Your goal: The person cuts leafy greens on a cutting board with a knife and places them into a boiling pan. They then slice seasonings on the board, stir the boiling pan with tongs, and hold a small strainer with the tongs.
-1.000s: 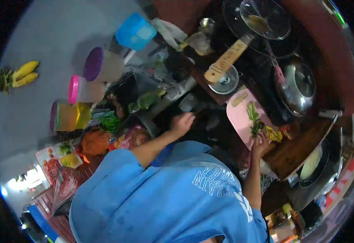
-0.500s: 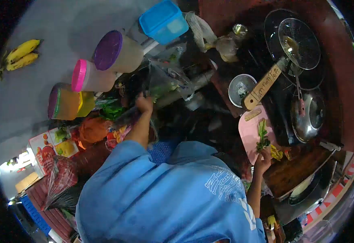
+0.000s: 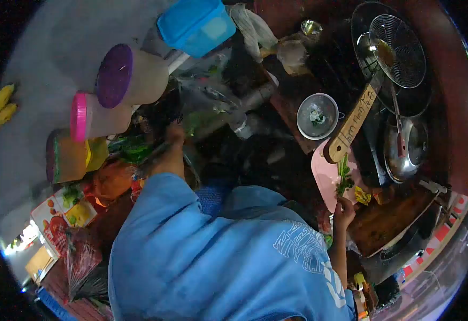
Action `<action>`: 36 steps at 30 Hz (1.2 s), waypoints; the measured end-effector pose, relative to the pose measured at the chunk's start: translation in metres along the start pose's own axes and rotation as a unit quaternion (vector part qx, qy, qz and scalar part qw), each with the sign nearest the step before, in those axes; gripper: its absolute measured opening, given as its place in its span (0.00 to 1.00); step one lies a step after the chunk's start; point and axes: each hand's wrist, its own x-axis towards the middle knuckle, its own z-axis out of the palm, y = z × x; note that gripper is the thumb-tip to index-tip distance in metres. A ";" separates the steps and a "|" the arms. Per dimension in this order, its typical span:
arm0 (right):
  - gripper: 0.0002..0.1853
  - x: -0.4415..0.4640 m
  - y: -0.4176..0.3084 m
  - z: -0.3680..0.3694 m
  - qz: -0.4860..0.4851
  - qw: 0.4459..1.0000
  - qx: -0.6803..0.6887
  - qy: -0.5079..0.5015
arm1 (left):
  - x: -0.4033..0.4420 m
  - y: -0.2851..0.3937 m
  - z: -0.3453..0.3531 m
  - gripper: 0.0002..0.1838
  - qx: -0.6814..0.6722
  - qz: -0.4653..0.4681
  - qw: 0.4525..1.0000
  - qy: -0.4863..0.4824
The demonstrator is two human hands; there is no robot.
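My right hand (image 3: 344,212) is closed on the leafy end of a small bunch of green leafy vegetable (image 3: 344,179). Its stalks lie over a pink cutting board (image 3: 325,174), under the wooden handle end of a large strainer. On the other side, my left hand (image 3: 175,134) reaches in beside a clear plastic bag (image 3: 207,99) with something green in it. Its fingers are dark and smeared, so whether they touch or grip the bag cannot be seen. More green leaves (image 3: 132,150) lie just left of that hand.
A wire strainer (image 3: 400,51) rests over a pan at the back right, near a metal lid (image 3: 405,147). A small sieve (image 3: 318,116) sits beside the board. Lidded tubs, including a purple-lidded one (image 3: 115,76) and a blue one (image 3: 196,27), line the left. A wooden board (image 3: 386,224) is at right.
The whole view has shifted, with the tubs and bananas now further left. My left hand stays beside the plastic bag, more blurred. My right hand keeps hold of the greens over the pink board.
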 end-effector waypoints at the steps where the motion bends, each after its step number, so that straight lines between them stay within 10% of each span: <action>1: 0.11 0.000 -0.007 -0.001 -0.005 1.000 0.000 -0.006 | -0.009 0.019 -0.018 0.17 0.073 0.013 0.997 -0.001; 7: 0.10 0.003 -0.008 0.006 0.002 1.000 -0.020 -0.019 | -0.017 0.038 -0.052 0.16 0.115 -0.029 0.993 0.022; 10: 0.09 0.004 -0.007 0.013 -0.039 0.999 0.006 -0.010 | 0.004 0.005 -0.028 0.25 0.258 0.177 0.936 -0.161; 12: 0.08 0.005 -0.009 0.015 -0.032 0.999 0.004 -0.019 | -0.037 0.056 -0.060 0.15 0.107 0.015 0.993 -0.047; 22: 0.08 0.011 -0.018 0.012 -0.010 0.998 0.026 -0.053 | -0.054 0.048 -0.081 0.11 0.162 0.132 0.973 0.093; 30: 0.09 0.013 -0.020 0.016 -0.083 0.991 0.091 -0.052 | -0.175 0.101 -0.185 0.13 -0.008 -0.024 0.983 0.182; 36: 0.12 0.009 -0.086 0.011 -0.065 0.942 0.198 -0.262 | -0.324 0.173 -0.237 0.12 -0.293 0.107 0.949 0.033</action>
